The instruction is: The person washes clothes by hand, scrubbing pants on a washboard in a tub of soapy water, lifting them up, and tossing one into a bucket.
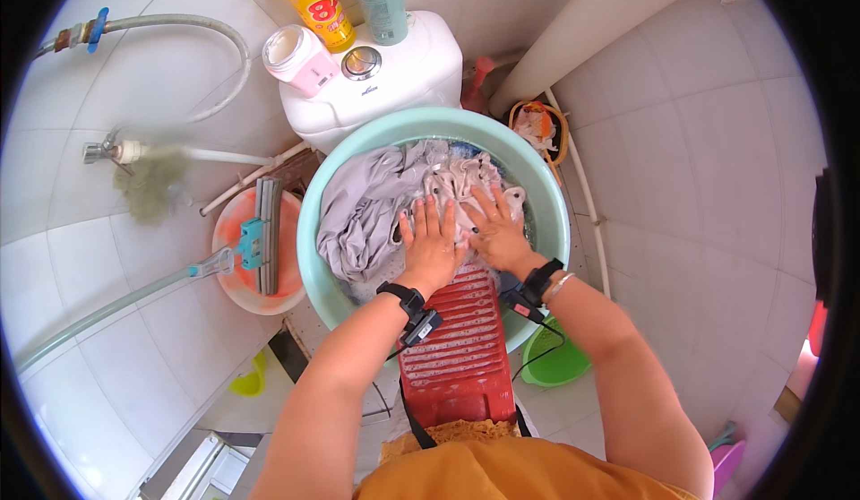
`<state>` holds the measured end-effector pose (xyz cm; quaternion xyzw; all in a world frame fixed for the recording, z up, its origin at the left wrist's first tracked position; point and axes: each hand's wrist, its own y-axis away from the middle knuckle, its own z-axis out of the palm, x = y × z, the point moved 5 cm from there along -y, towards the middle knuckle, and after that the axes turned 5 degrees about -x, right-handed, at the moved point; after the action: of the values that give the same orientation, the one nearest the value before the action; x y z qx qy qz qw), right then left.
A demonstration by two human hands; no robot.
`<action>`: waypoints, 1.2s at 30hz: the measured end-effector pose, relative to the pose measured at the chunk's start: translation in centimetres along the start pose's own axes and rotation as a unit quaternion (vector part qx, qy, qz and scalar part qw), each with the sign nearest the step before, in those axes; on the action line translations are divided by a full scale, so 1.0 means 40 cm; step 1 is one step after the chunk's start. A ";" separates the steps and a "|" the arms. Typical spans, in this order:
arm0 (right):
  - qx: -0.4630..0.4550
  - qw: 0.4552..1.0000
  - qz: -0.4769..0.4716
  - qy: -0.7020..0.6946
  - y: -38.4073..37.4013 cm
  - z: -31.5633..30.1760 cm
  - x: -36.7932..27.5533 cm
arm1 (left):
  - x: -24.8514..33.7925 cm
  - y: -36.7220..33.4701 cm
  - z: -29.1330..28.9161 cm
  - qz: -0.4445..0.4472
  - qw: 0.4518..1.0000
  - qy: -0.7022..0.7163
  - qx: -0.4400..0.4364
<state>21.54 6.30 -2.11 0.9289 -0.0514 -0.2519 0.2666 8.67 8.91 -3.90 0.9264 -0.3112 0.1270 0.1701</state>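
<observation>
A large pale-green basin (312,222) holds soapy water and wet laundry. My left hand (432,251) lies flat with fingers stretched out, pressing on a light pinkish garment (455,186). Beside it my right hand (498,233) rests on the same garment, its fingers spread. To the left in the basin is a bunched grey cloth (358,204). A red ridged washboard (455,343) leans into the basin from my side, below both hands, with suds on its ridges. The lower part of the garment is hidden under my hands.
Behind the basin stands a white toilet tank (421,70) bearing a yellow bottle (315,3), a teal bottle (378,3) and an uncapped pink jar (303,59). A mop (260,240) rests in an orange-red basin (235,289) at left. A green basin (557,364) sits at right; a waste basket (537,131) stands behind.
</observation>
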 end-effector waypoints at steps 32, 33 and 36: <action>0.054 0.930 -0.324 -0.163 0.251 0.030 -0.176 | -0.016 0.162 -0.040 -0.046 0.897 0.438 0.039; 0.185 0.942 -0.179 -0.214 0.238 0.001 -0.141 | -0.013 0.189 -0.047 -0.037 0.914 0.401 0.045; 0.280 0.908 -0.029 -0.311 0.175 0.019 -0.086 | -0.004 0.230 -0.045 -0.021 0.924 0.373 0.079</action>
<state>18.45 0.75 2.50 0.8410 -0.1730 -0.5109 -0.0416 2.62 2.81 -0.14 0.8289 -0.1945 0.4838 0.2025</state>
